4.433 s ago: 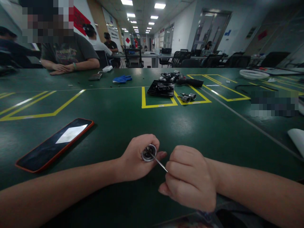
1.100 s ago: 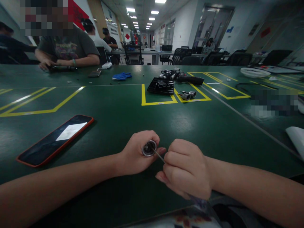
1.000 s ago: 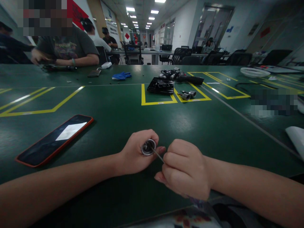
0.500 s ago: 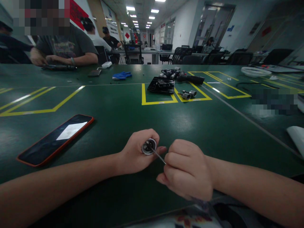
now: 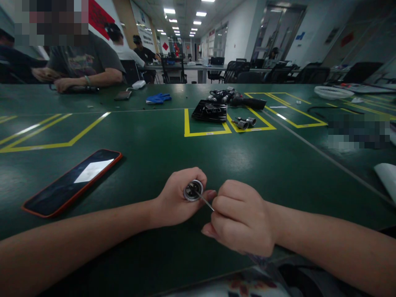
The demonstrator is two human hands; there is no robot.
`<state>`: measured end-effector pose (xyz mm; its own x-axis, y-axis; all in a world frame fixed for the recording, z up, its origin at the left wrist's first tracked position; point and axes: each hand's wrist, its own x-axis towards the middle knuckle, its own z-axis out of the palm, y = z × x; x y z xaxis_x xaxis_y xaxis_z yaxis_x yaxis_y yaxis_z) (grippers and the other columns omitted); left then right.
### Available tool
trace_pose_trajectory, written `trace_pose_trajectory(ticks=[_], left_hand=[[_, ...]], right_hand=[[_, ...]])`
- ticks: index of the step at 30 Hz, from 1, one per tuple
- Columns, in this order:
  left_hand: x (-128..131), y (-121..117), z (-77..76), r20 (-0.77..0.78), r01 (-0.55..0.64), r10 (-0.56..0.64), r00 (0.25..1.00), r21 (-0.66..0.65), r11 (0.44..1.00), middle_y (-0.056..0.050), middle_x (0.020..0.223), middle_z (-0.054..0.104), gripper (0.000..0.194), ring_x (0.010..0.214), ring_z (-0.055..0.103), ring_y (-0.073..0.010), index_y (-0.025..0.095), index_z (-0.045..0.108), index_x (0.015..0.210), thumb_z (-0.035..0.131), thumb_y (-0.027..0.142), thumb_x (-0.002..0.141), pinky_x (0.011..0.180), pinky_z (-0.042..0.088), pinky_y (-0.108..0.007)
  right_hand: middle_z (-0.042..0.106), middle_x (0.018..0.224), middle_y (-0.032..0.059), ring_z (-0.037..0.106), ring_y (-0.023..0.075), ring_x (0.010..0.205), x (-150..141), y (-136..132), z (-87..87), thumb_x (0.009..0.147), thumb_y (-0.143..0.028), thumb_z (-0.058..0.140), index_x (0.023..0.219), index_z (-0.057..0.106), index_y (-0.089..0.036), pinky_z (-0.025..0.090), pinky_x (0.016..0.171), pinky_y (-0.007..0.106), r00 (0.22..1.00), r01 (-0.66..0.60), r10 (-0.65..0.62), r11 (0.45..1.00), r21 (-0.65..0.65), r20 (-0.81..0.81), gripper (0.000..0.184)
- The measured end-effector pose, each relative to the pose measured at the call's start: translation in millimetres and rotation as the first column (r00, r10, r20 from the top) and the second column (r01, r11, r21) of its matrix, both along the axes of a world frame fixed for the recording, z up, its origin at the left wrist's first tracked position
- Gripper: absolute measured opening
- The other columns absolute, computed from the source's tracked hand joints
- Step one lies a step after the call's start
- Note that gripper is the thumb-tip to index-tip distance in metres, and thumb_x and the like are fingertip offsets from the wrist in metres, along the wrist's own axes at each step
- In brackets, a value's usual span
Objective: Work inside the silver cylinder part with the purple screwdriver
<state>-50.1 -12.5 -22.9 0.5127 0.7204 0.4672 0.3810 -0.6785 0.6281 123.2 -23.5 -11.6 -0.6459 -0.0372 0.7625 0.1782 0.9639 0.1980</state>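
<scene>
Wrapped in my left hand [image 5: 177, 199] is a metal-rimmed cylinder [image 5: 188, 196], its open end turned toward me and its body mostly hidden by the palm. Dark parts show inside the rim. My right hand [image 5: 243, 216] is closed in a fist around a screwdriver [image 5: 208, 203]. Only its thin metal shaft shows clearly, and the shaft's tip is inside the cylinder's open end. The fist covers the handle. Both hands are above the green table [image 5: 148, 165], close together.
An orange-cased phone [image 5: 72, 183] lies left. Ahead, near yellow tape outlines, are a black glossy packet [image 5: 209, 112], metal fittings [image 5: 243, 123], a black tube [image 5: 252, 104] and cables [image 5: 221, 95]. Farther off are a blue glove [image 5: 158, 98] and a seated co-worker [image 5: 83, 62] handling a dark object.
Both hands keep their hold, and the screwdriver's shaft stays in the cylinder while its angle shifts slightly. Across the table, the co-worker's hands have moved and now touch a dark object.
</scene>
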Motion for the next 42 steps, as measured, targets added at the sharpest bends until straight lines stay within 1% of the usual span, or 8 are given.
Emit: trace_pose_trajectory(ticks=[5, 7, 12, 16, 21, 24, 31, 42], left_hand=[[0.3, 0.6, 0.5, -0.014, -0.003, 0.003, 1.0, 0.019, 1.0, 0.004, 0.058, 0.046, 0.019, 0.052, 0.041, -0.0079, 0.016, 0.045, 0.063, 0.057, 0.02, 0.077, 0.05, 0.034, -0.02], [0.2, 0.7, 0.6, -0.025, 0.007, -0.006, 1.0, 0.025, 1.0, 0.004, 0.058, 0.046, 0.018, 0.052, 0.041, -0.008, 0.016, 0.045, 0.064, 0.056, 0.02, 0.077, 0.05, 0.034, -0.02], [0.1, 0.0, 1.1, -0.034, 0.019, -0.018, 0.999, 0.017, 1.0, 0.004, 0.057, 0.047, 0.018, 0.051, 0.041, -0.0083, 0.016, 0.045, 0.063, 0.055, 0.021, 0.076, 0.049, 0.034, -0.02], [0.5, -1.3, 2.3, 0.0, 0.004, -0.004, 1.0, -0.004, 1.0, 0.004, 0.058, 0.047, 0.017, 0.051, 0.041, -0.0085, 0.016, 0.045, 0.063, 0.055, 0.021, 0.076, 0.049, 0.033, -0.021], [0.9, -0.5, 2.1, 0.012, 0.022, -0.022, 1.0, -0.016, 1.0, 0.003, 0.057, 0.046, 0.017, 0.051, 0.04, -0.0084, 0.016, 0.045, 0.062, 0.056, 0.02, 0.075, 0.049, 0.034, -0.021], [1.1, 0.5, 2.0, 0.008, 0.02, -0.02, 1.0, 0.003, 1.0, 0.004, 0.057, 0.046, 0.018, 0.051, 0.04, -0.0082, 0.016, 0.045, 0.062, 0.056, 0.021, 0.076, 0.049, 0.034, -0.02], [0.2, -0.4, 2.5, -0.029, 0.011, -0.01, 1.0, 0.013, 1.0, 0.004, 0.058, 0.046, 0.018, 0.052, 0.041, -0.0084, 0.017, 0.045, 0.063, 0.055, 0.022, 0.077, 0.05, 0.034, -0.02], [0.7, 0.0, 1.9, -0.013, 0.017, -0.016, 1.0, 0.015, 1.0, 0.004, 0.058, 0.046, 0.018, 0.052, 0.041, -0.0082, 0.016, 0.045, 0.063, 0.056, 0.021, 0.076, 0.05, 0.034, -0.02]], right_hand=[[0.046, 0.043, 0.0003, 0.037, 0.0145, 0.045, 0.3, -1.3, 2.1, 0.079, -0.018, 0.055, 0.046, 0.055, -0.018, 0.025, 0.045, 0.029, 1.0, -0.002, 0.002, 1.0, -0.001, -0.003, 0.033], [0.045, 0.043, 0.0005, 0.036, 0.014, 0.045, -0.1, -2.4, 3.5, 0.08, -0.018, 0.053, 0.045, 0.055, -0.017, 0.025, 0.044, 0.029, 1.0, -0.003, 0.003, 1.0, -0.028, -0.002, 0.035], [0.047, 0.044, 0.0015, 0.037, 0.0132, 0.047, -0.5, -2.8, 4.5, 0.082, -0.018, 0.05, 0.044, 0.056, -0.015, 0.03, 0.046, 0.029, 1.0, -0.014, 0.014, 0.993, -0.12, 0.0, 0.039], [0.047, 0.045, 0.0012, 0.038, 0.0136, 0.047, -0.2, -1.0, 1.2, 0.083, -0.021, 0.052, 0.047, 0.057, -0.016, 0.031, 0.047, 0.028, 1.0, -0.012, 0.013, 0.998, -0.063, 0.016, 0.037], [0.046, 0.045, 0.0006, 0.039, 0.0149, 0.047, 0.4, -1.4, -1.4, 0.079, -0.02, 0.056, 0.049, 0.056, -0.017, 0.028, 0.046, 0.029, 1.0, -0.022, 0.022, 1.0, -0.006, 0.021, 0.031], [0.046, 0.045, 0.0003, 0.039, 0.0146, 0.046, 0.7, -2.0, -0.1, 0.08, -0.02, 0.055, 0.049, 0.054, -0.017, 0.028, 0.045, 0.029, 1.0, -0.017, 0.017, 1.0, -0.004, 0.024, 0.031], [0.043, 0.043, -0.0003, 0.036, 0.0126, 0.046, -0.1, -2.6, 2.8, 0.082, -0.02, 0.052, 0.045, 0.052, -0.016, 0.026, 0.045, 0.029, 1.0, -0.006, 0.005, 0.999, -0.051, -0.022, 0.038], [0.044, 0.043, -0.0005, 0.038, 0.0142, 0.044, -0.4, -2.1, 1.6, 0.08, -0.02, 0.055, 0.047, 0.052, -0.018, 0.025, 0.043, 0.029, 1.0, -0.005, 0.005, 1.0, 0.005, -0.013, 0.033]])
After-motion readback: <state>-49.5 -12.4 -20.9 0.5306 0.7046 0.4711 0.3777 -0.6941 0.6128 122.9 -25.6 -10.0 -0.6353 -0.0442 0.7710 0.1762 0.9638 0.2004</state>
